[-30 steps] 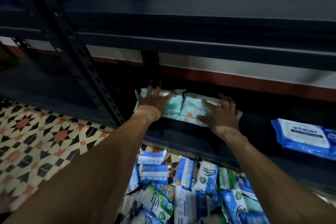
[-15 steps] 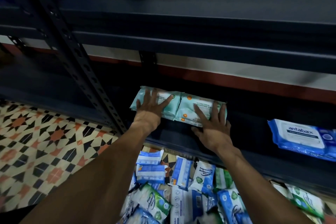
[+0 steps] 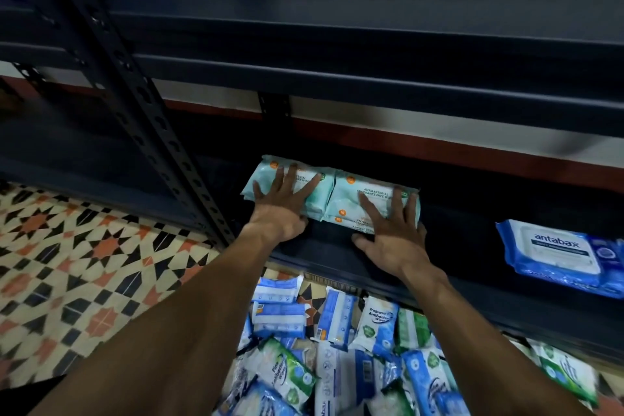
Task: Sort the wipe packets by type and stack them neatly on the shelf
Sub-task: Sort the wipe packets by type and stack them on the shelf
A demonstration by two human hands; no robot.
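Hands flat, fingers spread: left hand (image 3: 282,201) on left teal packet (image 3: 266,176), right hand (image 3: 393,233) on right teal packet (image 3: 358,196). Both packets sit side by side (touching) on lower shelf (image 3: 324,246).

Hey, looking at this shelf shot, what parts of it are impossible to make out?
All in the head view:
- Full print on the pale green packets: the left hand and right hand cover part of each.
- How many pale green packets are stacked: only the top faces show.
- The blue antabax packet: cut by the right edge.
- Labels in the floor pile: blurred, overlapping, partly hidden by the forearms.
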